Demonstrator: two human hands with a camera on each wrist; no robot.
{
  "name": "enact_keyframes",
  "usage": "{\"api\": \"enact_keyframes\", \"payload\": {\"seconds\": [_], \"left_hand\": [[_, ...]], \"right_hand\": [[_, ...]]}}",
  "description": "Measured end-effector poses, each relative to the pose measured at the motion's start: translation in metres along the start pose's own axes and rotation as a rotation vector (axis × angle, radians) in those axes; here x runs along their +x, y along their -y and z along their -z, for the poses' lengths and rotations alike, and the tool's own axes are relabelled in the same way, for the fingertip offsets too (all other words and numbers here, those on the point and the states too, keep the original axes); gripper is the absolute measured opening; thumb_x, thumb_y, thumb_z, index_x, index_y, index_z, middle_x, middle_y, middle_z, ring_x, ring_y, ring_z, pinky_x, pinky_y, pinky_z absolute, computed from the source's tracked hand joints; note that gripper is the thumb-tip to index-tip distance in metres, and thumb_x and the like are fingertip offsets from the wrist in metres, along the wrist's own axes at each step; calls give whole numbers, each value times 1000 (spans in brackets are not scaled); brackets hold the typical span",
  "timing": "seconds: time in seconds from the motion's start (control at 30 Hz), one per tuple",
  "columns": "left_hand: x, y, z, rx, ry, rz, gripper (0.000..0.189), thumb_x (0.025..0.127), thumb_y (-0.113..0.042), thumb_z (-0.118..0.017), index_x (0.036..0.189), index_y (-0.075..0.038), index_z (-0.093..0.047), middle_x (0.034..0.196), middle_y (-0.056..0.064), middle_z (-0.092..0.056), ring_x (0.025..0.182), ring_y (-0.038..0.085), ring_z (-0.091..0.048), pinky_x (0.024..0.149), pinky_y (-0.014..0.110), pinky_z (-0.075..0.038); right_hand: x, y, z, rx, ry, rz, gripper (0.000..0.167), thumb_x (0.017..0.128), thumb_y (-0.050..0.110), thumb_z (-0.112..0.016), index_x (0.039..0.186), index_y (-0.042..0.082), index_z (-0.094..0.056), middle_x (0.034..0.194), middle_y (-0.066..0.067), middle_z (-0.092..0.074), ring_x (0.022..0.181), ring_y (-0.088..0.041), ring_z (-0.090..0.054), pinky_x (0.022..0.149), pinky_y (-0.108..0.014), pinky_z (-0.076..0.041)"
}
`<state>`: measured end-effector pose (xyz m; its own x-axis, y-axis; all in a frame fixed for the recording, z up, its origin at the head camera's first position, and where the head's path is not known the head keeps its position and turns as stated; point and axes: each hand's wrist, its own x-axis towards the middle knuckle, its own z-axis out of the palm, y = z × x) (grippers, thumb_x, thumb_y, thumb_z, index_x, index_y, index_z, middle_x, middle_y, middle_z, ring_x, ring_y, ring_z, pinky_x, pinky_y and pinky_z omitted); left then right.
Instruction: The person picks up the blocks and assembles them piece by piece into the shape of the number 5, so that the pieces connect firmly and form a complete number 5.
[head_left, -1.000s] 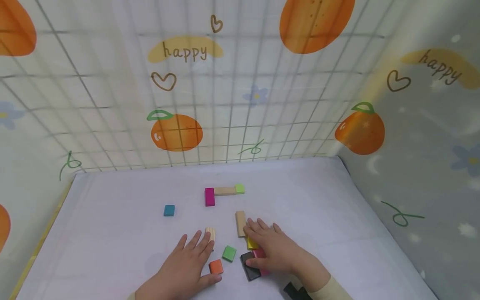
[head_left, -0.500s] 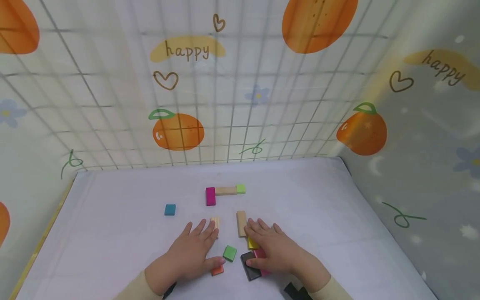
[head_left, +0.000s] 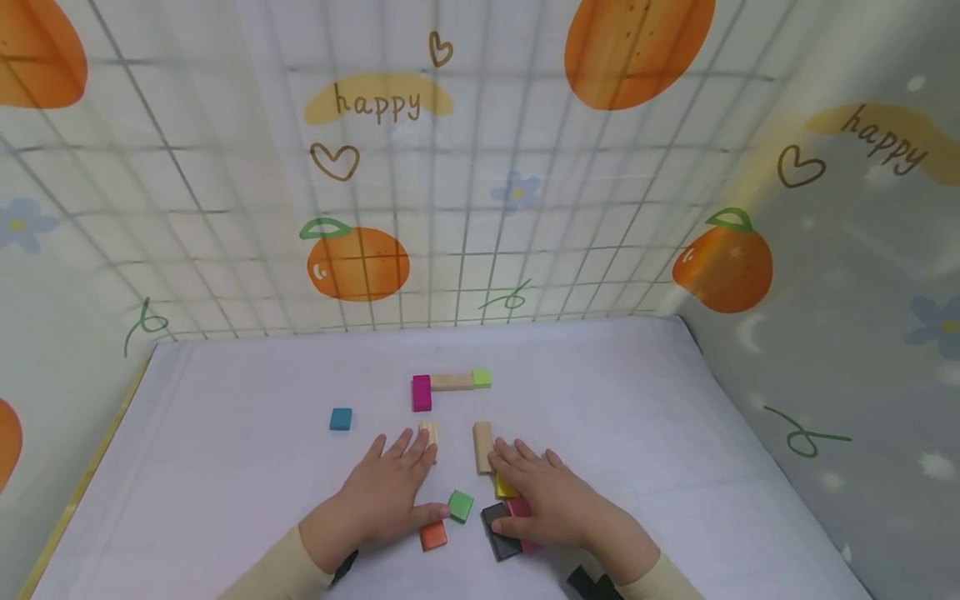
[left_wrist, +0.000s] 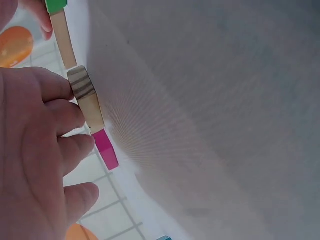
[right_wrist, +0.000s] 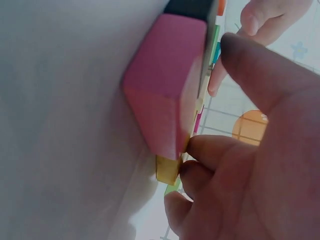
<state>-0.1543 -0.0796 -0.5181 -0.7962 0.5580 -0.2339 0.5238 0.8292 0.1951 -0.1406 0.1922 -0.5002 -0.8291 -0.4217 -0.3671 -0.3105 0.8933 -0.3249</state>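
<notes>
My left hand (head_left: 386, 496) lies palm down, fingers extended, with its fingertips on a pale striped wooden block (head_left: 431, 431); the left wrist view shows fingers against that block (left_wrist: 81, 82). Its thumb reaches over an orange block (head_left: 433, 538), close to a green block (head_left: 461, 506). My right hand (head_left: 555, 500) rests palm down with its fingers by a yellow block (head_left: 506, 488) and a plain wooden block (head_left: 482, 447). Its thumb lies over a dark grey block (head_left: 501, 542). A pink block (right_wrist: 160, 75) is partly under this hand.
Farther back, a magenta block (head_left: 422, 393), a wooden plank (head_left: 452, 382) and a light green block (head_left: 482, 378) stand in a row. A blue block (head_left: 341, 419) sits to the left on the white tabletop (head_left: 225, 450). A printed curtain (head_left: 465, 183) encloses the back and sides.
My left hand has moved forward and slightly right, and the striped wooden block has slid away from me with it. My right hand and the other blocks stay in place.
</notes>
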Motion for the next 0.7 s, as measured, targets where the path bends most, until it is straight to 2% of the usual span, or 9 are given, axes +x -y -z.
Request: {"api": "enact_keyframes", "payload": {"seconds": [0.33, 0.5, 0.7], "left_hand": [[2, 3, 1, -66, -5, 24, 93, 91, -77, -45, 159, -15, -32, 169, 6, -22, 153, 25, -31, 118, 63, -27], [3, 4, 4, -91, 2, 42, 94, 91, -77, -44, 160, -15, -31, 169, 5, -21, 153, 23, -31, 117, 64, -30], [3, 3, 8, -101, -19, 48, 92, 92, -76, -45, 159, -13, -33, 168, 6, -24, 152, 22, -33, 116, 64, -31]], "right_hand": [[2, -3, -2, 3, 1, -1, 95, 80, 70, -68, 159, 28, -34, 168, 6, -25, 157, -28, -20, 118, -69, -18], [3, -3, -2, 6, -3, 3, 95, 80, 69, -70, 158, 28, -34, 168, 5, -25, 156, -28, -20, 118, -70, -18], [2, -3, -1, 4, -1, 9, 96, 80, 68, -71, 158, 27, -34, 168, 4, -25, 156, -28, -21, 117, -70, -19]]}}
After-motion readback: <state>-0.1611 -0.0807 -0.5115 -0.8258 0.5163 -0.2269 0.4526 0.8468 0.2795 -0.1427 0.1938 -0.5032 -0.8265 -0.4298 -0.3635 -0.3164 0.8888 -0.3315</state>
